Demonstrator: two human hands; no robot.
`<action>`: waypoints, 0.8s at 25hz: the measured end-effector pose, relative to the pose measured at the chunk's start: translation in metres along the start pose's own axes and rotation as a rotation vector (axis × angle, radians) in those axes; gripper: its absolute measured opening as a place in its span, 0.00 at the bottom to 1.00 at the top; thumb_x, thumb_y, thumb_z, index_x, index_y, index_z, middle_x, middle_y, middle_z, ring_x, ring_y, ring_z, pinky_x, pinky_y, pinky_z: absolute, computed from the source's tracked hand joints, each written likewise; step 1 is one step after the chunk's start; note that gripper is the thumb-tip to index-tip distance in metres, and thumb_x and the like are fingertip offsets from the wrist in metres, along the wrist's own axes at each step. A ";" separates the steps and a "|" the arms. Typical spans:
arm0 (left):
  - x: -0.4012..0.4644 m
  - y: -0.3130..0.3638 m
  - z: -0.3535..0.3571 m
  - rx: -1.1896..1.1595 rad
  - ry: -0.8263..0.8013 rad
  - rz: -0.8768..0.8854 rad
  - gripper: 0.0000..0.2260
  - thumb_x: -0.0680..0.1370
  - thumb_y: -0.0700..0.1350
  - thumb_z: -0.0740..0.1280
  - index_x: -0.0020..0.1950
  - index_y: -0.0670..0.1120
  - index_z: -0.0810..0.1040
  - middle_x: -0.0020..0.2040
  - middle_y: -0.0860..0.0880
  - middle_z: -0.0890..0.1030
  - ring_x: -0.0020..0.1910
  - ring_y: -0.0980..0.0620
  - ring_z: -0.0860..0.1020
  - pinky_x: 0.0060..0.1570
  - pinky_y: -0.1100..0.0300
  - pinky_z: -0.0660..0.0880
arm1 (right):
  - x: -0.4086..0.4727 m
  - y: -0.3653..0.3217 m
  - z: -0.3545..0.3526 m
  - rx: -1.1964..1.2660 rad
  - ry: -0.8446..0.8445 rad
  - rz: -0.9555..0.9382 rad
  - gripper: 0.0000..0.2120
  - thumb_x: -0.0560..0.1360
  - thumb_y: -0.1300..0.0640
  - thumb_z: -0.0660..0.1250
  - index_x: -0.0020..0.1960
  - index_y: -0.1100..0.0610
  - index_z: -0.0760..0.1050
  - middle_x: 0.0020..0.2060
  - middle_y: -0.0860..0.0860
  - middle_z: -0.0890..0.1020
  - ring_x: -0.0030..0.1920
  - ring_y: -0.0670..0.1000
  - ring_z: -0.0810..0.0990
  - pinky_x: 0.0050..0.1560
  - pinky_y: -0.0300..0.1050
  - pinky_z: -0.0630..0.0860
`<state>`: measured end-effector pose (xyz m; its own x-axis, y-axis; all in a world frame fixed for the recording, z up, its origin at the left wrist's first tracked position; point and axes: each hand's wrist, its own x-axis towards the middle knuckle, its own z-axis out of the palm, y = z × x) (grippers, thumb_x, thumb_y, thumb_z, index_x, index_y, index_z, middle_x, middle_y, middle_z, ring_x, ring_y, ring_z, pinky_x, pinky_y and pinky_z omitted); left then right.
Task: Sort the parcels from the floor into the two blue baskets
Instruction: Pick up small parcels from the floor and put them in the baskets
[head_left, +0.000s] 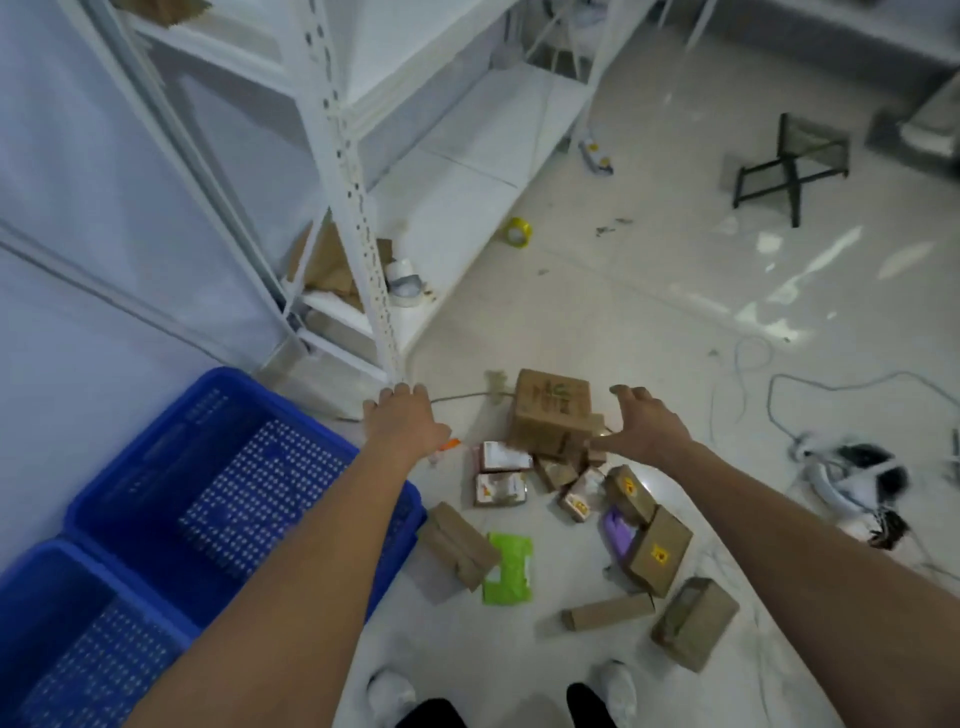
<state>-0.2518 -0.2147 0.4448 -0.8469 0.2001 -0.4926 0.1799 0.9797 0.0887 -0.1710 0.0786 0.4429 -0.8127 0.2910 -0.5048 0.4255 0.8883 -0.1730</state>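
Bare forearms, white shoes (615, 686), dark trouser legs (434, 714) below.

The near blue basket (78, 639) is cut off by the left and bottom edges, and the left forearm (291, 587) hides part of the far blue basket (208, 467). Writing on the big brown box (551, 410) is too blurred to read. The right hand (641, 428) covers the small boxes just behind it. The shoes (615, 688) are partly cut off at the bottom edge.
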 end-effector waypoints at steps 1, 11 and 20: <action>0.000 0.025 0.003 0.023 -0.004 0.027 0.28 0.74 0.58 0.63 0.70 0.45 0.65 0.67 0.43 0.69 0.66 0.42 0.67 0.63 0.48 0.64 | -0.004 0.028 -0.001 0.004 -0.002 0.027 0.44 0.66 0.38 0.73 0.75 0.52 0.59 0.69 0.55 0.69 0.66 0.59 0.71 0.63 0.56 0.71; -0.016 0.236 0.042 0.221 -0.033 0.144 0.24 0.74 0.54 0.63 0.67 0.45 0.68 0.65 0.44 0.71 0.65 0.44 0.69 0.62 0.50 0.64 | -0.023 0.234 -0.008 0.068 -0.035 0.091 0.45 0.68 0.36 0.72 0.76 0.54 0.59 0.69 0.55 0.69 0.66 0.58 0.71 0.60 0.54 0.72; 0.022 0.335 0.087 0.291 -0.087 0.190 0.26 0.74 0.55 0.64 0.69 0.46 0.66 0.67 0.44 0.70 0.66 0.44 0.68 0.61 0.50 0.64 | 0.011 0.315 0.008 0.150 -0.065 0.128 0.43 0.68 0.37 0.72 0.75 0.54 0.60 0.69 0.55 0.69 0.65 0.57 0.71 0.59 0.53 0.73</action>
<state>-0.1668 0.1169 0.3880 -0.7408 0.3644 -0.5643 0.4757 0.8777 -0.0577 -0.0424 0.3584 0.3759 -0.7230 0.3701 -0.5833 0.5819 0.7814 -0.2255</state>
